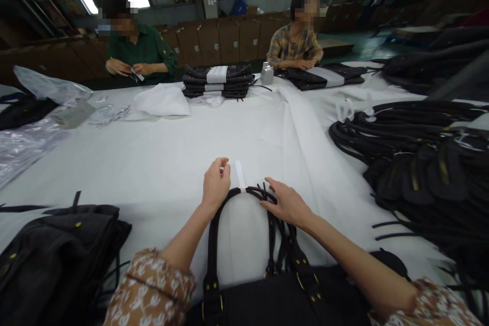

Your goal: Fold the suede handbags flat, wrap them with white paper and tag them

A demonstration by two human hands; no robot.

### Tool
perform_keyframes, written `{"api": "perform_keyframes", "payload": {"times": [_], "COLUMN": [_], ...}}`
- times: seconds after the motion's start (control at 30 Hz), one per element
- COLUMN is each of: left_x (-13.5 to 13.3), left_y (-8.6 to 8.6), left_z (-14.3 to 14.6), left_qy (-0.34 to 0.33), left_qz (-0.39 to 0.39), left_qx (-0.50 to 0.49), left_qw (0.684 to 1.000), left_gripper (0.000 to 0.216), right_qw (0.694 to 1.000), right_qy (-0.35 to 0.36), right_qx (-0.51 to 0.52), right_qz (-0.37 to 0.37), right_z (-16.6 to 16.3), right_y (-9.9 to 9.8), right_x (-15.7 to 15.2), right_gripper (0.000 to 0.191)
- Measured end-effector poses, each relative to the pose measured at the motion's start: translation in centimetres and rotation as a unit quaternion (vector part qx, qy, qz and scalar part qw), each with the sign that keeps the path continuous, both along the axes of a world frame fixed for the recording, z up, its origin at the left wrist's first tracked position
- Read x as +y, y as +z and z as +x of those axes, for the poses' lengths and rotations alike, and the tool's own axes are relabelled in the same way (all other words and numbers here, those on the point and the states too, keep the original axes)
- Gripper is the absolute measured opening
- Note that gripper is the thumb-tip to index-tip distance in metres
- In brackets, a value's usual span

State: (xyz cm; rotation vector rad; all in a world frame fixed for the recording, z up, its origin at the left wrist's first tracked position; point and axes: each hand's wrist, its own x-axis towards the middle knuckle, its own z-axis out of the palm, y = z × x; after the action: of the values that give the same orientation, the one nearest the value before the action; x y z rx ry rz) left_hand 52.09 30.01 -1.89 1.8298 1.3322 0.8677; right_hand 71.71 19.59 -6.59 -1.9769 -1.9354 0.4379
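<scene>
A black handbag [282, 298] lies at the near edge of the white-covered table [160, 163], its handles [244, 194] stretched away from me. My left hand [216, 183] pinches a small white strip [240, 174] at the top of the handle loop. Flat on the handles just to the right rests my right hand [286, 205], fingers spread, pressing the straps together.
A pile of black bags [53, 254] sits near left, a large heap of black straps [424, 163] on the right. Stacked black bags [217, 81], white paper [164, 101] and clear plastic bags [26, 132] lie farther off. Two people sit across the table.
</scene>
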Motion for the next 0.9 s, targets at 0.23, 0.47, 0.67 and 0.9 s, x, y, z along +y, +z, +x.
{"api": "perform_keyframes", "payload": {"times": [0.23,0.47,0.67,0.9], "left_x": [-12.1,-12.5,-12.0,-9.7], "left_y": [-6.1,-8.8,-8.1,-5.8], "left_z": [-3.1,-4.3,-4.4,-5.2], "left_qy": [-0.303,-0.305,-0.337,-0.337], "left_qz": [0.174,0.173,0.101,0.042], "left_qx": [0.320,0.385,0.355,0.297], "left_qw": [0.880,0.854,0.866,0.893], "left_gripper": [0.051,0.058,0.058,0.050], "right_qw": [0.994,0.995,0.996,0.997], "right_qy": [-0.040,-0.051,-0.037,-0.029], "right_qx": [-0.102,-0.087,-0.078,-0.017], "right_qz": [-0.004,0.005,0.002,0.064], "right_z": [-2.5,-2.0,-2.2,-2.9], "right_y": [-0.6,-2.1,-1.1,4.0], "right_x": [-1.2,-1.4,-1.0,-6.1], "right_gripper": [0.056,0.040,0.043,0.045]}}
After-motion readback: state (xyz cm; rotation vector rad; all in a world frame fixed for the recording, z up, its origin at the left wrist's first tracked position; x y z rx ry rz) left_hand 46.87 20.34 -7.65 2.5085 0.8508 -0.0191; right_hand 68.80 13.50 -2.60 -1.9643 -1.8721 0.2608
